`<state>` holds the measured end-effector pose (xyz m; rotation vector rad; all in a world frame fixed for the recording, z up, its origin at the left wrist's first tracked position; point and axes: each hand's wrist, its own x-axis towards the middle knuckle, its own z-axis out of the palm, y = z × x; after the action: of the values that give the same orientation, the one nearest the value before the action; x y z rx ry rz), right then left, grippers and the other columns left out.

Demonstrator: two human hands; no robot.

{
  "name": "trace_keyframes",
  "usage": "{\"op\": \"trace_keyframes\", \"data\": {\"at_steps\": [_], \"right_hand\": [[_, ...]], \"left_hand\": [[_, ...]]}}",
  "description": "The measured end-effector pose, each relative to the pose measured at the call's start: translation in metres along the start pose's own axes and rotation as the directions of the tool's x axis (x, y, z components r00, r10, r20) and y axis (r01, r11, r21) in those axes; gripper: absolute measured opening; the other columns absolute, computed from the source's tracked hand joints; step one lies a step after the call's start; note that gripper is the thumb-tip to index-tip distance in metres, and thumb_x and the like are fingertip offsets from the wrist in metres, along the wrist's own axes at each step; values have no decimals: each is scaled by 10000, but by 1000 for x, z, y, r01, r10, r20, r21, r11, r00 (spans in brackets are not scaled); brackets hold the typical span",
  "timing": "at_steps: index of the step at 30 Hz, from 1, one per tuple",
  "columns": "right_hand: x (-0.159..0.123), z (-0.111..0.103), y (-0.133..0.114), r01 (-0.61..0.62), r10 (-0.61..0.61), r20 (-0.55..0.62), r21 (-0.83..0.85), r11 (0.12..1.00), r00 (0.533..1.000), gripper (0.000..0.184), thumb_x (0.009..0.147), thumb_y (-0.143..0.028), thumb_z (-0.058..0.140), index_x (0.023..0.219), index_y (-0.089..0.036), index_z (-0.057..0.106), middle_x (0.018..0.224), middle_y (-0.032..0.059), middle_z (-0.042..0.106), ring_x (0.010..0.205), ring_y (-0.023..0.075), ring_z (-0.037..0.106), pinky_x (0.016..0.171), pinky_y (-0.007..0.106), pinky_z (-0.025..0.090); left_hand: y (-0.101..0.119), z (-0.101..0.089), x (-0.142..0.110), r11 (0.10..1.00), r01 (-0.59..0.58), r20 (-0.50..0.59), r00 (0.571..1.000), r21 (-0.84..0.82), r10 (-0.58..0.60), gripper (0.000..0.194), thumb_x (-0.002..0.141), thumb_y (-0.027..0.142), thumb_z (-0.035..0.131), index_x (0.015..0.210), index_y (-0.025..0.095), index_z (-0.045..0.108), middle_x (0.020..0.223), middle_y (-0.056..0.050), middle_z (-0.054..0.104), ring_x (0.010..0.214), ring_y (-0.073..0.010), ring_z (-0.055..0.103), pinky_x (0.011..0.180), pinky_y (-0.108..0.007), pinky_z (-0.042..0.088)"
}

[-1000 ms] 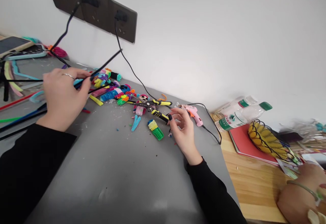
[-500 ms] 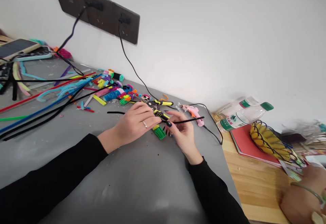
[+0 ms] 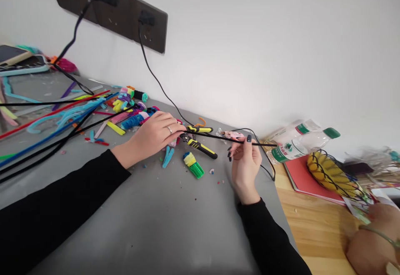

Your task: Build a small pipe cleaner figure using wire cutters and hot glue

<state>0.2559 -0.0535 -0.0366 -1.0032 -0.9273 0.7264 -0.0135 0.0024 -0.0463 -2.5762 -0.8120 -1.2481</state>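
Observation:
A straight black pipe cleaner stretches between my hands above the grey table. My left hand, with a ring on one finger, is closed on its left part, palm down. Farther right, my right hand pinches it between thumb and fingers, and its end sticks out past them. Beneath lie yellow-and-black pliers and a small green and yellow pipe-cleaner bundle. A light blue bent piece rests near my left fingers. Behind my right hand is a pink glue gun, partly hidden.
Loose coloured pipe cleaners and small pipe-cleaner figures cover the left side. Plastic bottles, a red notebook and a yellow basket stand right. Another person's hand is at lower right. Cords hang from the wall sockets.
My right hand has slid right along the black pipe cleaner, away from my left hand, so more of it shows between them. The pliers and green bundle are now uncovered.

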Motion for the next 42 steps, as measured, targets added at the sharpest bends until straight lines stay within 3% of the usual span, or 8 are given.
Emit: {"op": "trace_keyframes", "data": {"at_steps": [4, 11, 22, 28, 33, 36, 39, 42], "right_hand": [[4, -3, 0, 3, -3, 15, 43, 999, 1000, 400, 849, -579, 831, 857, -206, 688, 654, -29, 664, 502, 97, 574, 434, 199, 425], [-12, 11, 5, -19, 68, 398, -127, 992, 915, 228, 826, -428, 896, 894, -240, 788, 852, 21, 751, 632, 141, 664, 567, 283, 568], [-7, 58, 11, -21, 12, 148, 58, 998, 989, 387, 833, -573, 844, 915, -247, 652, 695, -38, 692, 585, 122, 623, 586, 262, 538], [-17, 69, 14, -88, 99, 335, -51, 995, 937, 455, 785, -631, 854, 922, -234, 678, 743, -20, 713, 622, 141, 646, 589, 278, 560], [-27, 61, 11, -39, 79, 284, -141, 989, 956, 435, 915, -659, 702, 901, -226, 667, 750, -6, 699, 600, 137, 617, 566, 284, 530], [-28, 52, 5, 34, 18, 253, -202, 979, 967, 438, 931, -670, 671, 876, -236, 661, 726, -9, 665, 577, 139, 578, 517, 285, 471], [-27, 47, 1, 60, -2, 249, -224, 973, 968, 454, 924, -698, 665, 861, -249, 654, 693, -10, 640, 556, 149, 553, 489, 297, 441], [-25, 45, 0, 52, 0, 242, -208, 977, 970, 464, 912, -710, 675, 861, -249, 656, 680, -11, 630, 549, 150, 547, 492, 303, 449]], "left_hand": [[8, -1, -8, 990, 96, -57, 993, -101, -102, 216, 1092, 185, 514, 1091, 189, 730, 979, -69, 816, 910, -222, 713, 890, -394, 538], [34, 7, 0, 983, 26, -67, 997, -184, -39, 234, 1105, 219, 510, 1058, 193, 738, 815, -38, 764, 813, -202, 680, 828, -363, 540], [22, 8, -3, 913, 357, -49, 927, -198, -373, 205, 1046, 223, 548, 999, 230, 747, 964, -60, 825, 938, -259, 734, 899, -440, 569], [26, 11, -4, 931, 298, -45, 948, -211, -314, 215, 1045, 223, 533, 976, 225, 737, 938, -60, 812, 938, -261, 729, 881, -435, 580], [15, -2, -3, 969, 222, -66, 971, -108, -230, 237, 1053, 289, 545, 917, 250, 734, 907, -50, 799, 919, -256, 711, 874, -454, 549], [-8, -29, -4, 924, 376, -230, 907, 68, -352, 362, 1050, 361, 526, 755, 225, 686, 772, -36, 725, 836, -235, 666, 867, -476, 513], [-43, -71, -19, 650, 713, -413, 692, 262, -592, 414, 1007, 406, 517, 729, 149, 686, 767, -71, 680, 917, -275, 664, 950, -555, 493], [-82, -124, -49, 496, 761, -272, 626, 419, -731, 474, 931, 535, 566, 935, 103, 761, 867, -69, 673, 1096, -369, 648, 1041, -696, 406]]}}
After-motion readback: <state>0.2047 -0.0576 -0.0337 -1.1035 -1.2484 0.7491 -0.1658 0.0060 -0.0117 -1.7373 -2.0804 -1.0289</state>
